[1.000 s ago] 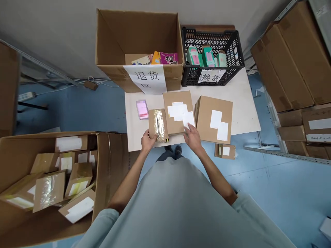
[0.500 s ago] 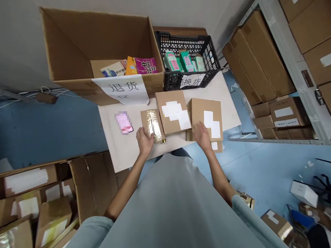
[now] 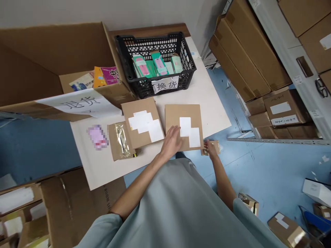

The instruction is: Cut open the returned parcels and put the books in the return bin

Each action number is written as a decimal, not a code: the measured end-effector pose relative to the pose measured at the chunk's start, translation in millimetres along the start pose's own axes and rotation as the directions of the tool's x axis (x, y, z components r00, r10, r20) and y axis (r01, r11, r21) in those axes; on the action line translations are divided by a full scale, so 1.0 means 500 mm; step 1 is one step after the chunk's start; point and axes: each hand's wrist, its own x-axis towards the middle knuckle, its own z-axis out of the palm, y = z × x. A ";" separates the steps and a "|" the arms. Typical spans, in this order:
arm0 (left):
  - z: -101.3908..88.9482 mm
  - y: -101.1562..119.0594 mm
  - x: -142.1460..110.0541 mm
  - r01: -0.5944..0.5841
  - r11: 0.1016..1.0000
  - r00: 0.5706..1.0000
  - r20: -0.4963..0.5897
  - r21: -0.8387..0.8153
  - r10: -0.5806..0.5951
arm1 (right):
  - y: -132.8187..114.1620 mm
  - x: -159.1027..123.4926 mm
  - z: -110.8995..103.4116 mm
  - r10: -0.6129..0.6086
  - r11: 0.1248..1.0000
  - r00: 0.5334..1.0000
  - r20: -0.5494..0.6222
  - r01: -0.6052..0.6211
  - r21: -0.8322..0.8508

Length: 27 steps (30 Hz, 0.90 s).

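My left hand (image 3: 171,140) lies with fingers outstretched on the lower left part of a flat cardboard box (image 3: 172,115) with two white labels. Just past that box's lower right corner, my right hand (image 3: 211,150) has its fingers bent around a small cardboard box (image 3: 216,146) with shiny tape. The larger box partly hides the small one. Left of them lies another flat cardboard box (image 3: 128,108) with several white labels. Beside it is a smaller box (image 3: 113,137) with a shiny tape strip.
A black crate (image 3: 144,90) holding green packs and a large open carton (image 3: 113,93) with colourful packets stand at the back of the white table (image 3: 86,168). A pink blurred item (image 3: 97,137) lies at left. Shelving (image 3: 274,139) with cartons stands at right.
My left hand has moved right, from the small taped box to the labelled box. My right hand has moved from that box's left side to its lower right corner. The view has shifted.
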 end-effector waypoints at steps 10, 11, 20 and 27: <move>0.149 0.093 0.407 -0.002 0.951 0.988 0.147 0.309 -0.046 | 0.041 0.022 0.044 0.494 0.728 0.682 0.540 -0.664 0.172; 0.156 0.095 0.432 0.007 0.945 0.984 0.167 0.328 -0.065 | 0.038 0.026 0.039 0.497 0.708 0.662 0.561 -0.683 0.179; 0.178 0.041 0.501 0.012 0.948 0.986 0.156 0.318 -0.065 | 0.006 0.081 -0.012 0.536 0.635 0.556 0.635 -0.761 0.131; 0.193 -0.007 0.592 0.173 0.919 0.969 0.105 0.355 -0.223 | -0.006 0.139 0.040 0.485 0.711 0.705 0.518 -0.662 0.235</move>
